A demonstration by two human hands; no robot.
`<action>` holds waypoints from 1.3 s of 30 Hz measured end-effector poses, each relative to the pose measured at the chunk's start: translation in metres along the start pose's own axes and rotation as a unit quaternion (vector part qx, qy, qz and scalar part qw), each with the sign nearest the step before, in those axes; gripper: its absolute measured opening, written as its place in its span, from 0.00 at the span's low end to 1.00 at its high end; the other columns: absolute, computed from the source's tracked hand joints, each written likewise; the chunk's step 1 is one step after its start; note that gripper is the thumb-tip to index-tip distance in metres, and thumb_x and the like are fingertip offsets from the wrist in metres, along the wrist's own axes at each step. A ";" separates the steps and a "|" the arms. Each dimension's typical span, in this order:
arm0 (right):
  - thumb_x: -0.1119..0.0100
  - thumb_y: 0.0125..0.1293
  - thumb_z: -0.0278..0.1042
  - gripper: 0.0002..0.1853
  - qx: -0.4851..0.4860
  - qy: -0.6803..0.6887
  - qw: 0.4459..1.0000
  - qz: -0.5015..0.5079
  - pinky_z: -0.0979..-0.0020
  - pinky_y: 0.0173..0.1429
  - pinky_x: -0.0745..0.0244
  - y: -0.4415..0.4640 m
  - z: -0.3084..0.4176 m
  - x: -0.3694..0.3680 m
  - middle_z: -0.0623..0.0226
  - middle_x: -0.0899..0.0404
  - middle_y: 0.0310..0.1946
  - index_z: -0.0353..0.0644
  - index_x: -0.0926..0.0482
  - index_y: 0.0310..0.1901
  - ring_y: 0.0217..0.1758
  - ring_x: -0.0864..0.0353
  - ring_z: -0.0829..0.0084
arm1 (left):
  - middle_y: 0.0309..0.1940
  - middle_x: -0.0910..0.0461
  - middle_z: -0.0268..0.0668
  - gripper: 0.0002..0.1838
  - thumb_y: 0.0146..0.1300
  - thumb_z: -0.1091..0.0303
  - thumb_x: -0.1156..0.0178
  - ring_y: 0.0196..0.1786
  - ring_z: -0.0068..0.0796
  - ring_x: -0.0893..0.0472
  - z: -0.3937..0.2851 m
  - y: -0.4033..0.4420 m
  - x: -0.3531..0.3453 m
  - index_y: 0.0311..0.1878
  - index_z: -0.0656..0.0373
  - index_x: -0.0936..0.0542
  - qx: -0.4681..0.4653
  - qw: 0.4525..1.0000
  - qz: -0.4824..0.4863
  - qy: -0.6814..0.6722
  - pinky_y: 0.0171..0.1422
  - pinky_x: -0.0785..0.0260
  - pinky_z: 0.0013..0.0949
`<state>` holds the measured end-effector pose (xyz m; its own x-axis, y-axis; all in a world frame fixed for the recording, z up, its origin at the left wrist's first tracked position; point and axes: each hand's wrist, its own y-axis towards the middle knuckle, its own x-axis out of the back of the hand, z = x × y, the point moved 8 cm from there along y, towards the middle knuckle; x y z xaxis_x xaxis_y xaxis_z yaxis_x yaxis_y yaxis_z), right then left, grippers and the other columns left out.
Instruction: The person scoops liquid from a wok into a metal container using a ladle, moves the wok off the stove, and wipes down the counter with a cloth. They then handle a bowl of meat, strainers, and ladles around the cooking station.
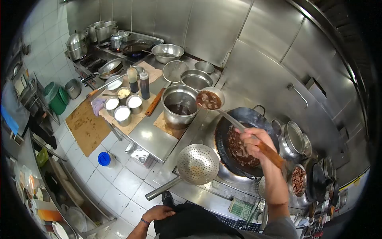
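Observation:
My right hand (253, 143) is closed round the handle of a ladle (230, 118). Its bowl is full of brown liquid with pieces in it (209, 99) and is held up beside a deep steel pot (181, 120). Below my right hand sits a large dark wok (223, 137) with brown, chunky sauce (237, 154) in it. My left hand (159, 213) lies against my dark apron (191, 223), fingers loosely out and holding nothing. Between the wok and my left hand is a perforated strainer (197, 164) with a long metal handle.
A wire skimmer (175, 71), squeeze bottles (144, 85) and several white-filled containers (121, 114) stand left of the pot. A bowl of browned meat pieces (298, 181) is at the right. Another person (18, 105) stands at far left. A blue-lidded bucket (105, 159) is on the tiles.

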<state>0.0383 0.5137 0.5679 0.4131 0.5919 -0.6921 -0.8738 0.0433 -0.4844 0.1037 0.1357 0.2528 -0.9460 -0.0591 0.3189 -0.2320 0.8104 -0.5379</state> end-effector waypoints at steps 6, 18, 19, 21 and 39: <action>0.41 0.63 0.29 0.08 0.107 -0.384 0.913 -0.090 0.74 0.13 0.40 0.056 -0.018 -0.022 0.75 0.32 0.23 0.38 0.25 0.42 0.13 0.34 0.80 | 0.46 0.14 0.44 0.27 0.70 0.44 0.41 0.49 0.40 0.15 -0.047 -0.030 0.039 0.61 0.53 0.20 0.000 0.988 -0.092 -0.123 0.54 0.24 0.35; 0.44 0.64 0.23 0.23 0.236 -0.506 0.805 -0.200 0.75 0.14 0.36 -0.052 0.010 0.052 0.72 0.27 0.19 0.35 0.26 0.63 0.12 0.31 0.81 | 0.37 0.14 0.34 0.23 0.72 0.53 0.39 0.41 0.17 0.18 -0.131 -0.048 0.023 0.65 0.53 0.22 -0.105 0.971 0.036 -0.210 0.47 0.27 0.25; 0.44 0.63 0.24 0.22 0.245 -0.518 0.788 -0.223 0.75 0.15 0.35 -0.068 0.012 0.063 0.71 0.26 0.20 0.34 0.25 0.60 0.12 0.31 0.80 | 0.36 0.14 0.32 0.23 0.72 0.57 0.38 0.40 0.15 0.18 -0.125 -0.045 0.019 0.65 0.55 0.22 -0.105 0.977 0.036 -0.184 0.46 0.27 0.22; 0.44 0.63 0.25 0.22 0.248 -0.523 0.775 -0.255 0.74 0.16 0.34 -0.090 0.012 0.106 0.71 0.26 0.20 0.34 0.25 0.60 0.12 0.30 0.80 | 0.34 0.14 0.32 0.22 0.71 0.59 0.38 0.36 0.15 0.19 -0.121 -0.042 0.011 0.65 0.57 0.23 -0.120 0.953 0.041 -0.276 0.43 0.27 0.22; 0.52 0.72 0.29 0.20 0.054 0.180 0.963 -0.195 0.79 0.10 0.51 -0.151 -0.047 0.202 0.70 0.33 0.24 0.29 0.39 0.61 0.11 0.42 0.86 | 0.28 0.16 0.33 0.23 0.71 0.60 0.37 0.33 0.20 0.15 -0.154 -0.008 0.026 0.63 0.63 0.23 -0.061 0.945 0.018 -0.320 0.36 0.29 0.20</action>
<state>0.2656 0.5890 0.4768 0.7606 0.1977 -0.6183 -0.6474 0.3019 -0.6998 0.1154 0.2173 0.3858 -0.9053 -0.3390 -0.2559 -0.2065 0.8778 -0.4323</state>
